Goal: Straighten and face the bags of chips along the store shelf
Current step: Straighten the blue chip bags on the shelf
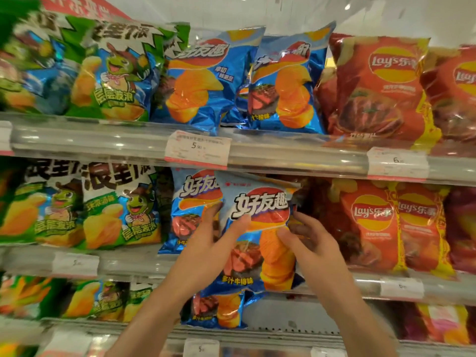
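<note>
A blue chip bag with a steak picture is held upright in front of the middle shelf, facing me. My left hand grips its left side, thumb on the front and fingers behind. My right hand pinches its right edge. Behind it, to the left, another blue bag of the same kind stands on the middle shelf. To the right stand red Lay's bags. Green-and-blue bags fill the left part of the shelf.
The upper shelf holds green bags, two blue bags leaning unevenly, and red Lay's bags. Price tags hang on the shelf rails. On the lower shelf a small blue bag stands beside bare shelf space.
</note>
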The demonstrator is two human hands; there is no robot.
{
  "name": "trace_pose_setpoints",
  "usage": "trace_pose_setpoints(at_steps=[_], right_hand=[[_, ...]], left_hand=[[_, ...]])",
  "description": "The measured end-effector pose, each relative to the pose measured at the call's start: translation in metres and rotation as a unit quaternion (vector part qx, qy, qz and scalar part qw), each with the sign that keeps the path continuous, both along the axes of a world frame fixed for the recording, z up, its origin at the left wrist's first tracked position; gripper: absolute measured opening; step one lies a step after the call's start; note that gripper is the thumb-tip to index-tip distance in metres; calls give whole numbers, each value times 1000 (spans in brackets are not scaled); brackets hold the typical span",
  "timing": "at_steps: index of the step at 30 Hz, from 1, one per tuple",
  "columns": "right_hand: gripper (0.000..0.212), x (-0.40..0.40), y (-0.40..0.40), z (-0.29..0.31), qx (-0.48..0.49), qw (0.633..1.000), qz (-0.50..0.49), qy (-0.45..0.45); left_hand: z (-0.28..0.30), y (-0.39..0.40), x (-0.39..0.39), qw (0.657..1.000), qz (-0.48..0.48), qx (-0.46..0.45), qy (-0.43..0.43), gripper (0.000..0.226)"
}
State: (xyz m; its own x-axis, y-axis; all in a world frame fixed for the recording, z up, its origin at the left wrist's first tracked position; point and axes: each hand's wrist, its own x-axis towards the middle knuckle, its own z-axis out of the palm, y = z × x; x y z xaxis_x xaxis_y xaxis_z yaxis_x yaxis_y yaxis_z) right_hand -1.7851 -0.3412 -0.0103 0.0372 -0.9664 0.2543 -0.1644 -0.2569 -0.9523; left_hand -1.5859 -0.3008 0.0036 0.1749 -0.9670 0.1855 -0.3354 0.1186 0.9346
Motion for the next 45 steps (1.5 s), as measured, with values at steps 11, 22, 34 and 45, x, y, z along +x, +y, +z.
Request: trace_pose_setpoints(at_steps=[11,22,34,45], right_hand=[[70,13,-50,7,-29,933,-138,332],[89,22,-84,-11,30,914,-132,383],[86,40,-120,-18,-152,918,-206,302],[98,35,-132,-13,-81,943,-142,290]], left_hand=[[-7,7,58,991,91,-67,70,55],[-3,4,55,984,120,-85,96,48],[-3,7,60,983,134,-84,96,55],[-5,8,54,983,119,-96,105,54]])
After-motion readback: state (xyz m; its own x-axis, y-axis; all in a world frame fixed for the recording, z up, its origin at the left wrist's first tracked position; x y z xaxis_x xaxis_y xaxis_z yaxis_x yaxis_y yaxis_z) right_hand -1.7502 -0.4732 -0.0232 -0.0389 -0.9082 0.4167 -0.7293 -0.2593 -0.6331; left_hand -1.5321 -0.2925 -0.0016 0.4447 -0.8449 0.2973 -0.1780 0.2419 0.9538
